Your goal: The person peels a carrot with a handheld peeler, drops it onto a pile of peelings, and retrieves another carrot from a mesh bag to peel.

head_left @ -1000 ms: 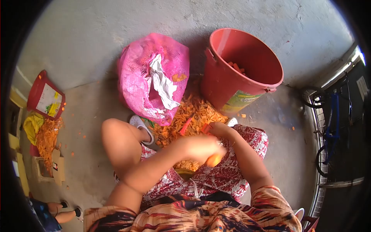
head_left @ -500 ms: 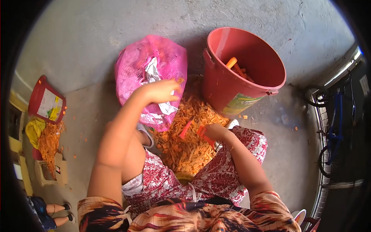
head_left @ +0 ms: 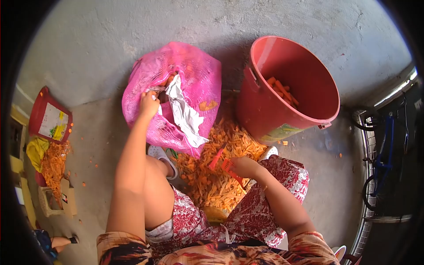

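My left hand (head_left: 149,105) grips the left edge of the opening of a pink mesh sack (head_left: 201,73), where carrots (head_left: 170,80) and white torn lining (head_left: 180,112) show. In my right hand (head_left: 244,168) is a red peeler (head_left: 227,166), held above a heap of orange peelings (head_left: 216,187) between my legs. Another red tool (head_left: 216,158) lies on the peelings, just left of the peeler. Behind the heap, a large red bucket (head_left: 289,112) holds several peeled carrots (head_left: 282,92).
At the left are a red container (head_left: 51,119), a yellow cloth (head_left: 36,153), more peelings (head_left: 54,165) and a cardboard box (head_left: 68,198). Part of another person's leg (head_left: 61,241) shows at lower left. A blue bicycle (head_left: 385,154) stands at the right. A grey wall rises behind the sack.
My left hand has moved left from over the sack's front to its opening and taken hold there. The opening is wider and shows carrots. My right hand still holds the peeler.
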Demonstrator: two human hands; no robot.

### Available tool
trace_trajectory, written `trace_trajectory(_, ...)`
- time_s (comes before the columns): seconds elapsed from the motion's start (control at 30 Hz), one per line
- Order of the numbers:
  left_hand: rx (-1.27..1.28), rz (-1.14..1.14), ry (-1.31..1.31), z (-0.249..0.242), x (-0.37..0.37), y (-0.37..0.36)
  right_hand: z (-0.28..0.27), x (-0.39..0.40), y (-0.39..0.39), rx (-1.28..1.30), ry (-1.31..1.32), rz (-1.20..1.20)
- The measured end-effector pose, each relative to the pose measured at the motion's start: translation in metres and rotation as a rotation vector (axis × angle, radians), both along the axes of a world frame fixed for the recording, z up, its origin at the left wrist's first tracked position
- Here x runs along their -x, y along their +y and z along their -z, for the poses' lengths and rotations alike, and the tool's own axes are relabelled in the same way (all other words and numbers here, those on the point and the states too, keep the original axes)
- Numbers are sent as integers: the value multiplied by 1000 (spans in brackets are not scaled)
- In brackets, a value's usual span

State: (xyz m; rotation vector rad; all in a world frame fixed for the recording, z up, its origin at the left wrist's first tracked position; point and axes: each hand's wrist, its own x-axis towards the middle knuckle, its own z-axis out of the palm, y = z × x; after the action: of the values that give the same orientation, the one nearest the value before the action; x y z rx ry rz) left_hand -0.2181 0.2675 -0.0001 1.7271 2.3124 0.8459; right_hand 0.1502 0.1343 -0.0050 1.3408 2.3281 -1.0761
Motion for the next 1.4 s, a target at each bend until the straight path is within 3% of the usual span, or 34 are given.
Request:
trace_trajectory(0.1,-37,-16,122,11,20,12,7,8,3,7,34,-45)
trace_trajectory(0.23,252,173,339,-3,4,25,12,18,8,33,16,-76)
trace_trajectory(0.27,361,270,146,-4,-3,26,17,19,9,32,21,-75)
trace_trajectory(0.3,305,205,106,40,6,40,19,20,10,32,27,-71)
trace_trajectory(0.37,431,212,156,28,-2,41,15,24,11,50,10,-53)
trace_trajectory(0.47,387,160,-71,42,7,49,18,28,11,49,4,-42)
trace_trajectory(0.67,456,-59,70,21,-30,39,32,29,8,9,24,-64)
trace_trajectory(0.83,479,-149,17,30,-28,45,24,30,11,22,-21,-81)
trace_trajectory(1.07,403,-67,-112,25,-21,40,17,29,11,16,-23,-110)
trace_trajectory(1.33,400,197,-394,80,28,65,7,28,12,36,-13,-93)
trace_trajectory(1.4,342,62,-202,54,29,56,4,28,12,46,-14,-80)
